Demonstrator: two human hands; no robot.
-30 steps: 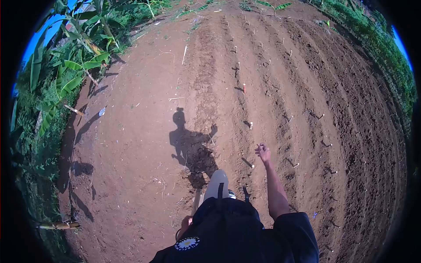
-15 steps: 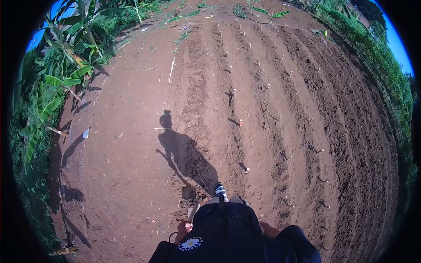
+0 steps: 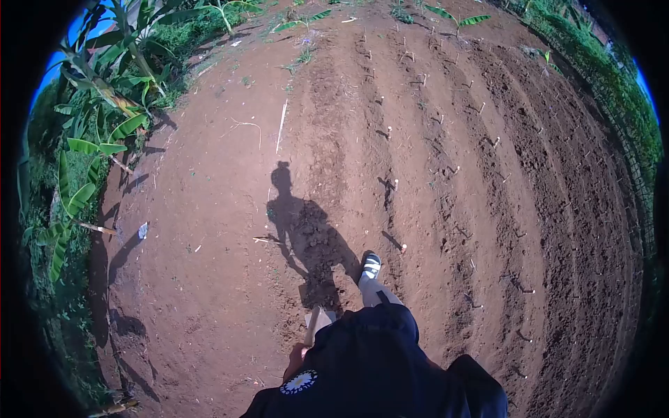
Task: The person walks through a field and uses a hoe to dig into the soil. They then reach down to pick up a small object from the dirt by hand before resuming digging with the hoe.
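Note:
My left hand [image 3: 295, 360] is low in the view, beside the dark shirt, with its fingers closed round the wooden handle [image 3: 313, 326] of a hoe. The hoe's pale, flat metal blade [image 3: 325, 318] shows just past the hand, over loose, broken soil [image 3: 319, 282]. My shirt covers the rest of the tool. Of my right hand [image 3: 433, 364] only a sliver of skin shows at the shirt's right side, so its fingers are hidden. My foot in a striped sandal [image 3: 371, 265] stands forward on the soil, right of the blade.
Rows of short stakes [image 3: 404, 248] stand in furrowed soil to the right. A long pale stick [image 3: 281, 125] lies ahead. Banana plants [image 3: 82, 198] line the left edge. Green growth and a fence [image 3: 631, 174] border the right. My shadow falls ahead.
I have moved forward, with the sandalled foot stepping out ahead. The hoe's blade has come further into view, and the stakes have shifted nearer. My right hand has become mostly hidden.

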